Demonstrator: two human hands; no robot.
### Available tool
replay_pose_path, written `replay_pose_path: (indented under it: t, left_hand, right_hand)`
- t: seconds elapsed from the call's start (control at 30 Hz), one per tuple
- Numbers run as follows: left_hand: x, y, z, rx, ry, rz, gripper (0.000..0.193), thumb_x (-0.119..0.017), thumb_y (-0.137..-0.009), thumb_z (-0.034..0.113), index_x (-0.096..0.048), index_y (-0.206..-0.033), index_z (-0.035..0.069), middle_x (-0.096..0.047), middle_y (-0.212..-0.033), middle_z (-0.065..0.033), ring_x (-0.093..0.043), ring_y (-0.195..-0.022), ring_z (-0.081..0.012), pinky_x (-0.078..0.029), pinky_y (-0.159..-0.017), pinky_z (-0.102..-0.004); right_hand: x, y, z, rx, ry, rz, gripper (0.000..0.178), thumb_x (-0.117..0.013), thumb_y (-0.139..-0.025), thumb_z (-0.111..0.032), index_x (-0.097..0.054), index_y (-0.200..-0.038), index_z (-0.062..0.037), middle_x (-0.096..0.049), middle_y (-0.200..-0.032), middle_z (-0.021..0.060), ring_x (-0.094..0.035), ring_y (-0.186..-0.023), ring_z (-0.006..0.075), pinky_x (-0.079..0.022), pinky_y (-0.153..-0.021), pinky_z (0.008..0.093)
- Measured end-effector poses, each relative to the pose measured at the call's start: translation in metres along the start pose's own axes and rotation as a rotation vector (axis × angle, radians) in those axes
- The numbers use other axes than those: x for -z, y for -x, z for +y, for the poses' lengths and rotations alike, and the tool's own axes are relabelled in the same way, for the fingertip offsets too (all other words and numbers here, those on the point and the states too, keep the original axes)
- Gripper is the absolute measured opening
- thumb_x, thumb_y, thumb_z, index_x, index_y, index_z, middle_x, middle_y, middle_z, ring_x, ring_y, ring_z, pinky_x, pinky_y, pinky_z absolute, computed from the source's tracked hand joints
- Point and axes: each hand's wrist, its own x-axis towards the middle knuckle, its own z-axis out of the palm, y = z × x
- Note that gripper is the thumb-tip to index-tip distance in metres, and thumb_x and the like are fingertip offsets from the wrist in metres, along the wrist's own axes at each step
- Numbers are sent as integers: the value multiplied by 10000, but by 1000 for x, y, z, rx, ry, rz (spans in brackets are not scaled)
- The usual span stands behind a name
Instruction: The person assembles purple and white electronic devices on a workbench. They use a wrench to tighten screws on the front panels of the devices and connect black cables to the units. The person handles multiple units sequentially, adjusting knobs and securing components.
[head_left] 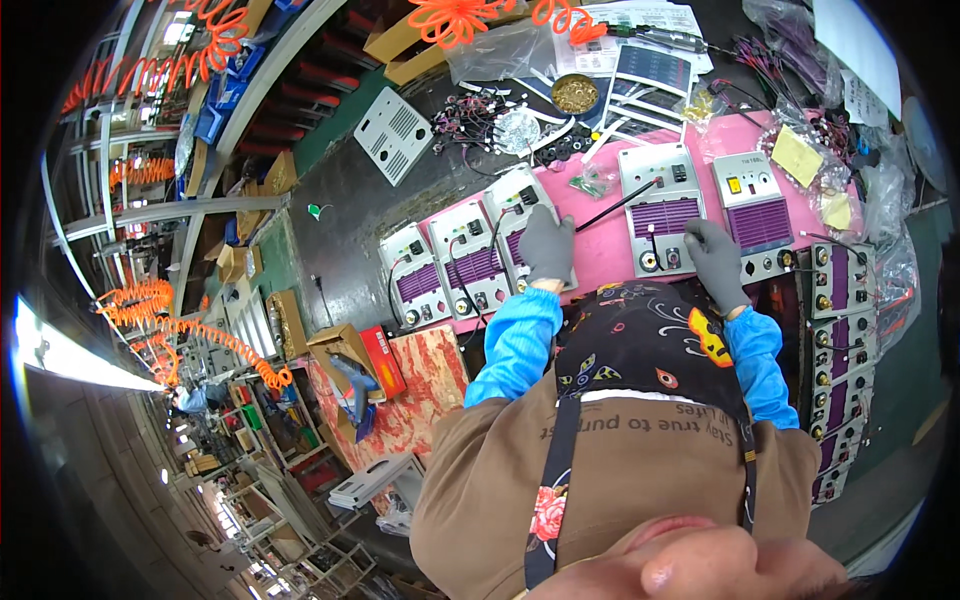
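My left hand (547, 246), in a grey glove, lies over the right edge of a grey front panel (512, 188) with purple slats. Its fingers are bent around that edge, partly hidden. My right hand (714, 262), also gloved, has curled fingers at the right edge of another slatted panel (632, 170); what they hold, if anything, is hidden. A black cable (615, 208) runs from this panel toward my left hand. Two similar panels, one of them a nearer panel (458, 222), lie left of my left hand. Right of my right hand lies a panel with a yellow switch (748, 180).
The panels rest on a pink mat (590, 262). Behind it are a bowl of small brass-coloured parts (575, 93), wire bundles (478, 118), paper sheets and a powered screwdriver (660, 38). Finished-looking panels form a column (838, 340) at right. A cardboard box (345, 350) stands at left.
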Motion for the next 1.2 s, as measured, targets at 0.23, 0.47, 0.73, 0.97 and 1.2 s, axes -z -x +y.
replay_pose_path:
  t: [0.23,0.47,0.73,0.97,1.2]
  left_hand:
    - [-56,-24,-6,15,-58,-122,481,-704,-834,263,-479,-1188,28,-631,-1085,-198,-674,-919,-404,-549,-752,-493]
    - [-37,-16,-20,32,260,-125,435,-720,-825,275,-556,-1160,50,-666,-1020,-175,-684,-891,-366,-535,-770,-470]
    - [-6,3,2,-367,258,18,383,-681,-859,241,-602,-1211,109,-639,-1060,-121,-657,-854,-310,-524,-734,-430]
    - [-29,31,14,-542,163,-440,517,-641,-862,282,-529,-1340,120,-618,-1174,-147,-630,-1048,-346,-522,-845,-458]
    - [-36,33,11,-543,205,-568,443,-612,-881,301,-574,-1294,147,-658,-1085,-139,-659,-990,-325,-525,-822,-445]
  right_hand:
    - [-8,2,14,159,265,-82,173,-627,-880,-166,-669,-1025,-81,-673,-945,135,-642,-907,347,-495,-796,452]
    - [-7,1,20,217,308,-89,155,-628,-870,-163,-657,-1005,-93,-652,-901,125,-630,-902,326,-468,-798,443]
    - [3,3,13,175,232,-120,184,-641,-859,-184,-687,-1000,-74,-681,-932,131,-636,-914,343,-485,-802,453]
    - [20,5,6,132,102,-216,198,-632,-873,-191,-695,-1007,-60,-689,-906,142,-665,-868,332,-517,-789,429]
    - [31,-15,4,103,120,-288,249,-631,-885,-207,-682,-1085,-68,-701,-975,137,-679,-890,318,-535,-801,410]
